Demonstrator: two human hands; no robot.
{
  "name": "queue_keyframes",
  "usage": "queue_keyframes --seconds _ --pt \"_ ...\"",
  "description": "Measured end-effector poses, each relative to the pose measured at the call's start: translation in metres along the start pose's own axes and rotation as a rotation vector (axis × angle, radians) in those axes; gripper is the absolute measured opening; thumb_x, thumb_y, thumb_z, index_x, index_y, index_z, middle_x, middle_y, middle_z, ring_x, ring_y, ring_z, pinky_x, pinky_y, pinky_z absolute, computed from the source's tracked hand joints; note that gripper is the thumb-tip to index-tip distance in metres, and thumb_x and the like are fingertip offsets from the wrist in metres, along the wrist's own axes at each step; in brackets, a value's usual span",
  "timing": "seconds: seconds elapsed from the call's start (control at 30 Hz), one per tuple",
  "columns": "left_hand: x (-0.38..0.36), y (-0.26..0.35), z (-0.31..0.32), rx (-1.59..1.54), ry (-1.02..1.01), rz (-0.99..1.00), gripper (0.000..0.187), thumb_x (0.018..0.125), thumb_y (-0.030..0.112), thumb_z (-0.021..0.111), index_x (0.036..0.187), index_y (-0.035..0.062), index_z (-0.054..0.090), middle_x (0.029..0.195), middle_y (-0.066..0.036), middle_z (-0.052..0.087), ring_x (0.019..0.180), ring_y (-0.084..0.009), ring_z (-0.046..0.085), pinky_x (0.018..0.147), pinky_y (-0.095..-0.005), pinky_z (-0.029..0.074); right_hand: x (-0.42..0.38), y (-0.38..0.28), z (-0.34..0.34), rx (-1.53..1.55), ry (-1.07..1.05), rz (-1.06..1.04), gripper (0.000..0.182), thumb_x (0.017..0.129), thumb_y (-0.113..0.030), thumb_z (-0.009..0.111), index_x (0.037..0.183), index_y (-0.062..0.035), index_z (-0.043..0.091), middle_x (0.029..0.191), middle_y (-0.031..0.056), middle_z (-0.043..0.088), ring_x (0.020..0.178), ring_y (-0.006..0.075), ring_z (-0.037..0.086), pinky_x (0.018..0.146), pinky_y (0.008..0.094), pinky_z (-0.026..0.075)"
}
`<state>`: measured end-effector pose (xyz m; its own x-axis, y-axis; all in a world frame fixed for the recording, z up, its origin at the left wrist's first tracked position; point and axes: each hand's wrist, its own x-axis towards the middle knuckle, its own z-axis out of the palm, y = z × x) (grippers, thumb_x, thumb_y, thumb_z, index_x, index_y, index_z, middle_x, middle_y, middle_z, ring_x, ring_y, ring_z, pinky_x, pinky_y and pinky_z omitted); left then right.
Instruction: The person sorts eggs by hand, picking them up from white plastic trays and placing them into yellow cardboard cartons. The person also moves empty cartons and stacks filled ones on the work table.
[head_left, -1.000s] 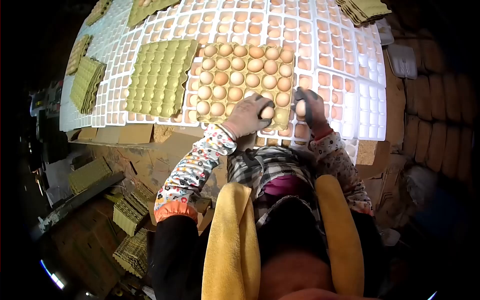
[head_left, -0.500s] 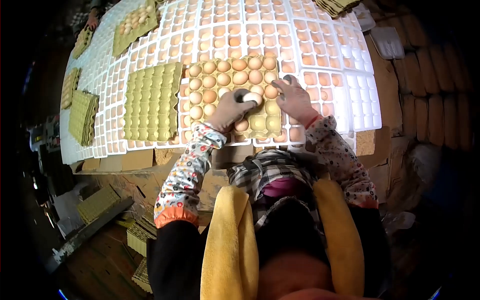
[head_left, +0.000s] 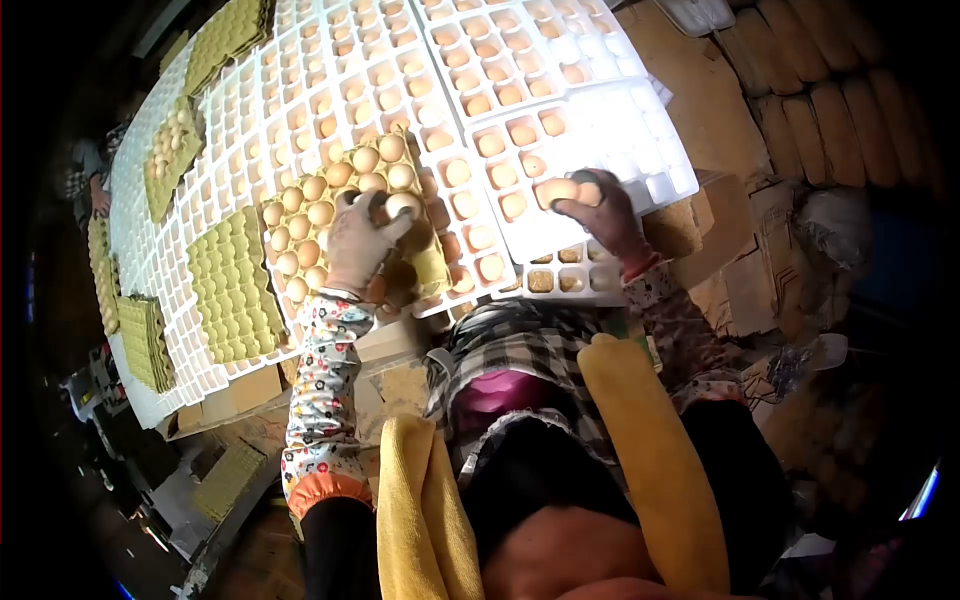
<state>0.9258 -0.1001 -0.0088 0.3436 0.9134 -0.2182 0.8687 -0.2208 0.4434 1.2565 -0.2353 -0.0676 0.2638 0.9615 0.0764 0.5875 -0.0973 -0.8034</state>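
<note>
My left hand (head_left: 358, 245), in a thin glove with dark fingertips, is closed round a pale egg (head_left: 403, 207) over a pulp egg tray (head_left: 432, 268). Brown eggs (head_left: 320, 213) fill the tray's left and far cups; some near cups lie in my hand's shadow. Farther right, my gloved right hand (head_left: 610, 222) has its fingers closed on brown eggs (head_left: 556, 193), low over a brightly lit white tray (head_left: 530, 237). That tray's left pockets hold eggs, and its right side is washed out by glare.
An upturned pulp tray (head_left: 237, 285) lies left of the egg-filled one. Stacked pulp trays (head_left: 146, 343) stand at the table's left edge. Another person's hand (head_left: 99, 198) shows at the far left. Brown bundles (head_left: 815, 140) are piled at the right, beside flattened cardboard (head_left: 715, 235).
The view has swung to the right. My right hand has moved from the pulp tray's right edge over the white tray with eggs in it. My left hand still holds a pale egg.
</note>
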Motion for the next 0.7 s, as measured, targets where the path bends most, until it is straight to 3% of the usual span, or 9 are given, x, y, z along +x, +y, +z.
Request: queue_keyframes --seconds 0.03,0.17,0.3,0.37,0.43,0.5,0.57,0.63,0.7 --pt "-0.005 0.031 0.006 -0.105 -0.011 0.030 0.059 0.071 0.051 0.075 0.118 0.0164 0.064 0.116 -0.017 0.055 0.100 -0.0300 0.061 0.085 -0.0394 0.050 -0.006 0.029 -0.009 -0.301 0.042 -0.020 0.058 0.072 -0.029 0.083 0.118 -0.0055 0.056 0.108 0.0167 0.057 0.094 0.0325 0.059 0.080 0.0407 0.051" --pt "0.033 0.164 0.068 0.047 0.027 0.430 0.046 0.072 0.035 0.076 0.110 0.0109 0.067 0.112 -0.015 0.053 0.106 -0.0335 0.057 0.088 -0.0421 0.049 0.005 0.038 -0.017 -0.635 -0.165 -0.028 0.051 0.083 -0.035 0.067 0.125 -0.0104 0.052 0.117 0.0198 0.048 0.098 0.0342 0.061 0.082 0.0397 0.052" --pt "0.130 0.173 0.208 0.262 0.017 0.230 0.028 0.085 0.025 0.059 0.110 0.0144 0.065 0.115 -0.016 0.053 0.102 -0.0327 0.056 0.084 -0.0437 0.050 -0.014 0.020 -0.023 -0.599 -0.448 0.076 0.061 0.086 -0.035 0.062 0.136 -0.0065 0.040 0.124 0.0192 0.050 0.102 0.0356 0.061 0.086 0.0436 0.051" --pt "0.102 0.199 0.154 0.439 -0.132 0.363 0.032 0.086 0.024 0.057 0.116 0.0162 0.063 0.116 -0.016 0.053 0.097 -0.0326 0.060 0.078 -0.0430 0.053 -0.022 0.034 -0.024 -0.518 -0.454 0.107 0.063 0.084 -0.035 0.065 0.135 -0.0059 0.041 0.121 0.0187 0.052 0.104 0.0356 0.060 0.089 0.0440 0.050" --pt "0.066 0.195 0.136 0.184 -0.185 0.437 0.046 0.082 0.025 0.061 0.126 0.0125 0.054 0.115 -0.019 0.056 0.098 -0.0348 0.061 0.082 -0.0408 0.052 -0.022 0.046 -0.028 -0.150 -0.210 0.142 0.061 0.083 -0.034 0.068 0.131 -0.0036 0.046 0.121 0.0177 0.055 0.106 0.0325 0.060 0.091 0.0414 0.048" --pt "0.023 0.197 0.124 0.158 -0.414 0.299 0.050 0.083 0.023 0.059 0.131 0.0143 0.052 0.121 -0.017 0.053 0.098 -0.0321 0.060 0.081 -0.0397 0.052 -0.008 0.039 -0.045 0.270 -0.054 0.429 0.046 0.087 -0.024 0.065 0.124 0.0016 0.054 0.118 0.0188 0.060 0.111 0.0294 0.057 0.095 0.0390 0.045" --pt "-0.005 0.171 0.153 0.268 -0.451 0.458 0.052 0.085 0.024 0.058 0.136 0.0156 0.048 0.124 -0.016 0.051 0.103 -0.0312 0.059 0.086 -0.0381 0.050 0.006 0.063 -0.033 0.404 0.175 0.360 0.043 0.088 -0.022 0.062 0.123 0.0014 0.053 0.119 0.0206 0.057 0.112 0.0332 0.055 0.094 0.0401 0.045" --pt "-0.015 0.150 0.180 0.209 -0.236 0.503 0.055 0.082 0.031 0.065 0.132 0.0125 0.050 0.127 -0.015 0.048 0.106 -0.0333 0.056 0.086 -0.0412 0.050 0.032 0.086 -0.022 0.039 0.267 -0.053 0.040 0.090 -0.020 0.059 0.123 0.0005 0.052 0.121 0.0226 0.053 0.113 0.0384 0.051 0.095 0.0441 0.043" --pt "-0.023 0.145 0.185 0.147 -0.122 0.483 0.057 0.082 0.034 0.066 0.133 0.0131 0.050 0.128 -0.014 0.047 0.107 -0.0327 0.054 0.087 -0.0420 0.049 0.039 0.105 -0.012 -0.219 0.207 -0.098 0.040 0.091 -0.021 0.055 0.126 -0.0018 0.051 0.124 0.0231 0.049 0.115 0.0423 0.046 0.100 0.0500 0.036"
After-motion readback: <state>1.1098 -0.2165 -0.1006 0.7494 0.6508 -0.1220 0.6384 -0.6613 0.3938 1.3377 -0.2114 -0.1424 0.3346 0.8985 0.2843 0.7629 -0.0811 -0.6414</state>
